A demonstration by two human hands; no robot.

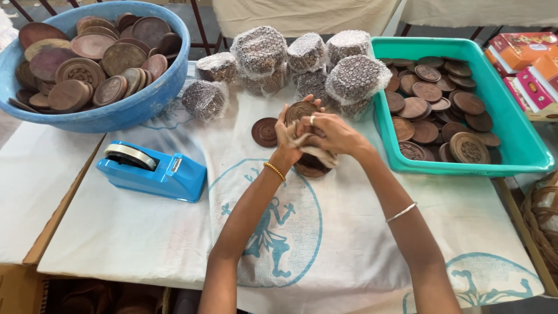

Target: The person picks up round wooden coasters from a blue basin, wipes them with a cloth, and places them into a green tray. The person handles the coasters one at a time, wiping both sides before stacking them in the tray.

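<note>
Rubbing the carved brown disc with the pale cloth is best done, it may be judged, with the disc held steady by its rim while the cloth is pressed into the carved grooves. The disc is held upright above the table, just past the middle toward twelve o'clock. It is grasped by the left hand, whose fingers are curled round its lower edge from seven o'clock. The right hand is closed on the cloth, bunched beneath both hands, and its fingers are laid against the disc from four o'clock. A small stack of discs rests on the table directly below the hands, and a single disc lies at nine o'clock of them. Bubble-wrapped bundles are ranged at twelve o'clock, a blue basin of discs at ten, a teal tray of discs at three, and a blue tape dispenser at eight.
</note>
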